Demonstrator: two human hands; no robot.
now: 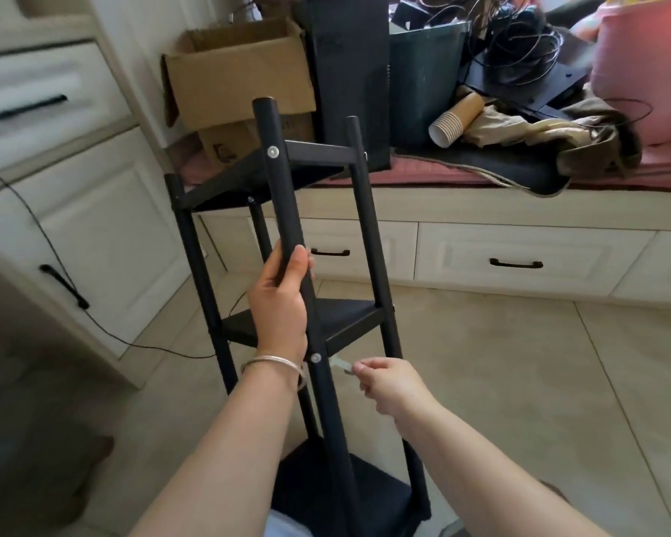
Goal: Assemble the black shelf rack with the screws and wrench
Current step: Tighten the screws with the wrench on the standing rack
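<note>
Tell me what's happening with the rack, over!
Left hand grips the rack's front post. Right hand pinches the small wrench beside the middle-shelf screw. Nothing blocking.

It was a lived-in home room: cream cabinet drawers (pixel 35 106) at nine o'clock, a cushioned window seat (pixel 423 168) at one o'clock piled with cardboard boxes (pixel 237 71), paper cups (pixel 452 124) and tangled cables (pixel 520 52), over a tiled floor (pixel 520 381).
</note>
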